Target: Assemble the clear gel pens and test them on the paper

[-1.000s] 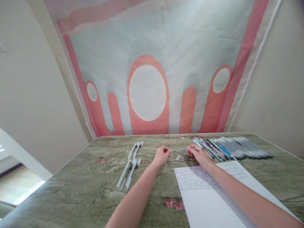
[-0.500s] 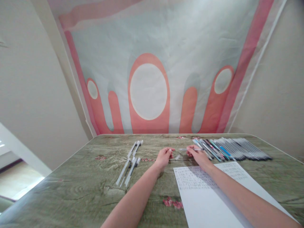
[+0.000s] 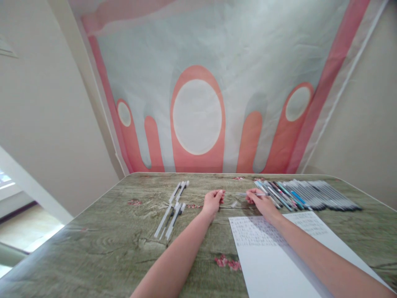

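Clock setup: 12 is the far side, 6 is the near side, dial centred on the gap between the 2 hands.
Wall hanging: up at 12, pale grey-green with coral shapes and 3 white ovals, kinda wrinkly.
Table (image 3: 105, 248): greenish wood-grain top with little pink flower prints.
Paper (image 3: 263, 265): big white sheet at 5, handwriting on its far part, the right forearm over it.
Dark-tipped row (image 3: 322, 194): out at 3, lots of slim see-through grey sticks lined up side by side, black ends toward the near side.
Coloured pens (image 3: 281, 194): also 3, closer in, slanted next to that row. Mix of teal, black, white and 1 bright blue bit.
Clear pieces (image 3: 161, 221): 2 slanted bunches, 1 around 9 and 1 around 8, frosty white tubes with small black parts.
Left hand (image 3: 213, 200): at 9, fingers curled in with the thumb on them. Can't tell if anything's tucked in there.
Right hand (image 3: 259, 199): at 3, pinching the slim pen between thumb and fingers.
Slim pen (image 3: 242, 194): in the right hand, close to level, skinny and greyish see-through, clear end pointing to 9, darker toward 3.
Small clear bit (image 3: 233, 204): on the table near dead centre, whitish, too blurry to make out.
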`<state>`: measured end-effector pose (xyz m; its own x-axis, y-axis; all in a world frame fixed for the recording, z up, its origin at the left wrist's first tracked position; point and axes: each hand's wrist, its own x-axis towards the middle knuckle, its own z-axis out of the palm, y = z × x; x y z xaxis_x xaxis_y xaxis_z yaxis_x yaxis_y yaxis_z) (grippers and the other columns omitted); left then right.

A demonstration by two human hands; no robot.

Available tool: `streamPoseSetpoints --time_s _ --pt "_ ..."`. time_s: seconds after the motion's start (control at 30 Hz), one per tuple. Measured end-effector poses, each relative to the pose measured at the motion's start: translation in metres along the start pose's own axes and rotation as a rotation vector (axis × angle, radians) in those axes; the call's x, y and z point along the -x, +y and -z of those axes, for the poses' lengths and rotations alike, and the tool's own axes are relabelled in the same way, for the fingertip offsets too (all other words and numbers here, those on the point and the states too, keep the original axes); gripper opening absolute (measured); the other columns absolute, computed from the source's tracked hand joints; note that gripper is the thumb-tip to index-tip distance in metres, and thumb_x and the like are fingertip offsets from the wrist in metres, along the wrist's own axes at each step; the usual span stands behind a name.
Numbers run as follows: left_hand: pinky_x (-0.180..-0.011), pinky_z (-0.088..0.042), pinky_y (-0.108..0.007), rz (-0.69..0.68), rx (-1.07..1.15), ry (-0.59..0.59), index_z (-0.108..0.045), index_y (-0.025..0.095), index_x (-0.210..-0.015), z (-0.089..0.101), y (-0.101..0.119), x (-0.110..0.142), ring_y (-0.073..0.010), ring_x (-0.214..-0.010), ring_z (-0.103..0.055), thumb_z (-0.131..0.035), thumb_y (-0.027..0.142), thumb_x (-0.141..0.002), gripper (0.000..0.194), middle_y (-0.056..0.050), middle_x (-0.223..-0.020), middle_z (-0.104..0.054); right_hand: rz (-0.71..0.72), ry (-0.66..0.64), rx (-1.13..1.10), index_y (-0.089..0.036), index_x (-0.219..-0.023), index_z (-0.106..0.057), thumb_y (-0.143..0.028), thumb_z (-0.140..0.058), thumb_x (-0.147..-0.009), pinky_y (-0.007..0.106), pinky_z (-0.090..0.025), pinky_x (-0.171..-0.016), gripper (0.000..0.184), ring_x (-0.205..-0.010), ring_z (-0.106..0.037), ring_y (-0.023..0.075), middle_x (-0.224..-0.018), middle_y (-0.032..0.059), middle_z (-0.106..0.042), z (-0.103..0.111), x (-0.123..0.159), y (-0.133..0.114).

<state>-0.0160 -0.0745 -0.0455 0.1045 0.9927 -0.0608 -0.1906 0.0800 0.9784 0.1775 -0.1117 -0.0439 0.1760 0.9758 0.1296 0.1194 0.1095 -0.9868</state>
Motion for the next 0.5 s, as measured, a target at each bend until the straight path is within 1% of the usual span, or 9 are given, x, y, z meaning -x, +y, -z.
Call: streamPoseSetpoints --time_s 0.13,0.23,0.37,0.5 --pt "-0.060 -0.046 -0.019 0.035 0.188 0.026 -0.064 0.010 -0.082 0.0008 0.0016 -0.0004 -0.0049 -0.056 -0.050 -0.062 0.023 -0.070 0.017 0.000 -0.064 -0.056 -0.001 0.001 0.003 -0.022 -0.075 -0.055 -0.042 -0.053 -0.071 0.028 -0.044 -0.062 0.021 -0.062 -0.054 0.0157 -0.065 0.0001 -0.060 -0.0003 0.0009 -0.0010" --pt "-0.065 -0.047 -0.020 0.058 0.272 0.047 -0.063 0.010 -0.082 0.0009 0.0043 -0.0003 -0.0045 -0.057 -0.052 -0.062 0.017 -0.071 0.013 -0.001 -0.067 -0.058 0.008 0.002 0.009 -0.021 -0.075 -0.055 -0.042 -0.054 -0.070 0.029 -0.044 -0.062 0.021 -0.062 -0.054 0.0157 -0.065 0.0005 -0.060 -0.0004 0.0011 -0.0012" --pt "-0.065 -0.048 -0.018 0.085 0.366 0.028 -0.061 0.010 -0.083 0.0014 0.0058 -0.0001 -0.0040 -0.058 -0.053 -0.058 0.009 -0.073 0.010 -0.002 -0.068 -0.059 0.013 0.005 -0.006 -0.021 -0.075 -0.056 -0.042 -0.054 -0.070 0.028 -0.044 -0.061 0.022 -0.061 -0.054 0.0152 -0.066 0.0008 -0.060 -0.0001 0.0001 -0.0001" --pt "-0.063 -0.048 -0.018 0.108 0.403 0.025 -0.058 0.012 -0.085 0.0026 0.0059 -0.0005 -0.0048 -0.059 -0.055 -0.061 0.006 -0.070 0.016 -0.001 -0.067 -0.059 0.000 0.010 -0.019 -0.020 -0.074 -0.056 -0.043 -0.056 -0.068 0.027 -0.043 -0.059 0.023 -0.060 -0.054 0.0149 -0.064 0.0003 -0.060 -0.0007 -0.0013 0.0004"
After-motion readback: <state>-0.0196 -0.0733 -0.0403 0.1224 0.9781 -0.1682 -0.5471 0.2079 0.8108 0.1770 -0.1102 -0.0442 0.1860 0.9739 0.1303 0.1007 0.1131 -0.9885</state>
